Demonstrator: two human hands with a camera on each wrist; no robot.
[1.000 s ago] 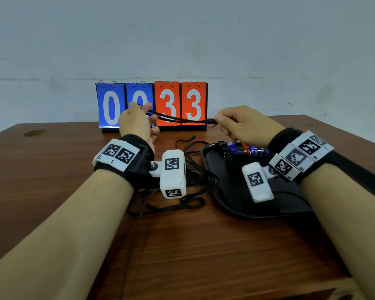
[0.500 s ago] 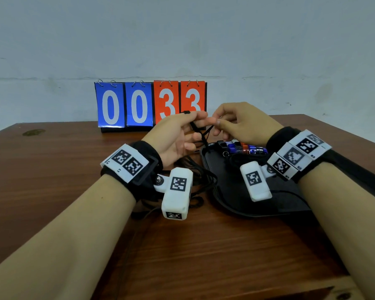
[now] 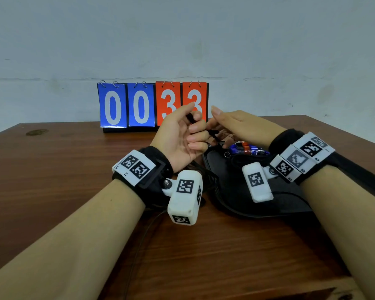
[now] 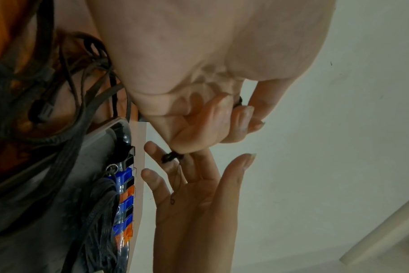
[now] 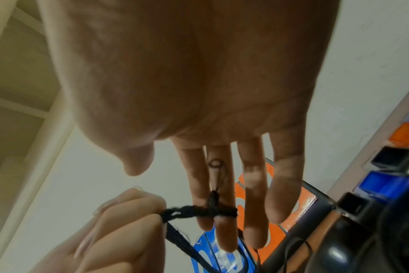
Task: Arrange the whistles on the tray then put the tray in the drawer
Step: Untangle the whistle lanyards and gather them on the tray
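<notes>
Head view: both hands raised over the tray's far left corner, working one black lanyard.

Left hand (image 3: 180,135) has its fingers curled on the lanyard (image 5: 199,212); right hand (image 3: 236,126) lies just right of it, fingers straight, cord draped across the index and middle fingers (nothing pinched). Cord runs left-right between them. Whistles (image 3: 248,149) sit in a row along the far rim of the black tray (image 3: 230,198), directly below. Loose cords lie on the wooden table (image 3: 52,180); scoreboard (image 3: 139,105) stands against the pale wall. No drawer in view.
</notes>
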